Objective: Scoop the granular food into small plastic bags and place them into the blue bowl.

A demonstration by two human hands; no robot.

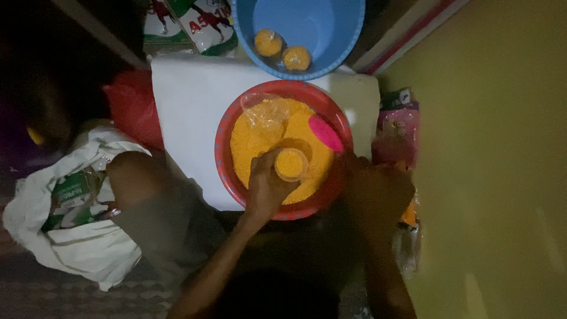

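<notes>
The left hand [267,188] grips a small clear bag [291,163] of yellow grain, its mouth facing up. It sits over the red bowl [224,142], just left of the pink scoop [325,133]. I cannot tell how the right hand [378,189] is held

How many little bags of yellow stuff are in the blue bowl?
2. One filled bag lies on the left of the blue bowl, the other right beside it, nearer the front rim. None looks hidden there.
</notes>
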